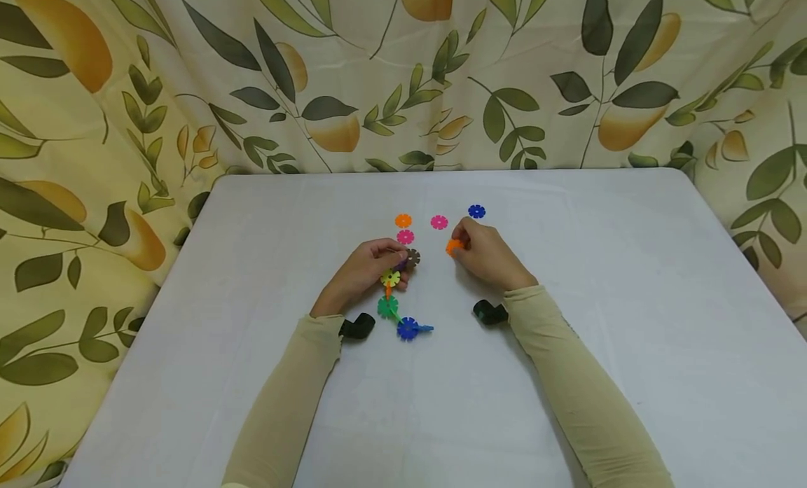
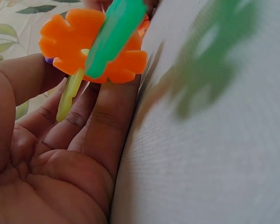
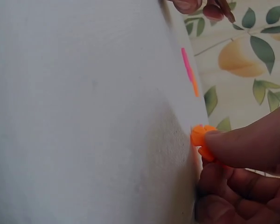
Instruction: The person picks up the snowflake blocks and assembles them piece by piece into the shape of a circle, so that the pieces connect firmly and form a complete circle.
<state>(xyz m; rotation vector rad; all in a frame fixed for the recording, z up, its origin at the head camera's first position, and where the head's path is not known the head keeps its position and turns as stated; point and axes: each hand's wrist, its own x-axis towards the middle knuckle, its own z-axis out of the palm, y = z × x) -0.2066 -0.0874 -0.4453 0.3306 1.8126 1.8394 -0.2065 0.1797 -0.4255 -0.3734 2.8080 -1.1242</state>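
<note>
My left hand (image 1: 368, 265) pinches the upper end of a chain of interlocking plastic flower discs, close to a brown disc (image 1: 413, 258) and a partly hidden purple one. Below the fingers hang a yellow disc (image 1: 391, 278), an orange link (image 2: 67, 35), a green disc (image 1: 387, 307) and a blue disc (image 1: 407, 328), with a light blue one (image 1: 426, 328) seen edge-on at the end. To the right, my right hand (image 1: 490, 255) grips a loose orange disc (image 3: 199, 136) between thumb and fingers, low over the table. A gap separates the two hands.
Beyond the hands, an orange disc (image 1: 403, 220), two pink discs (image 1: 439, 222) and a dark blue disc (image 1: 476, 211) lie flat on the white table (image 1: 630, 320). A leaf-patterned curtain (image 1: 391, 75) hangs behind the table. Black devices (image 1: 358, 326) sit at both wrists.
</note>
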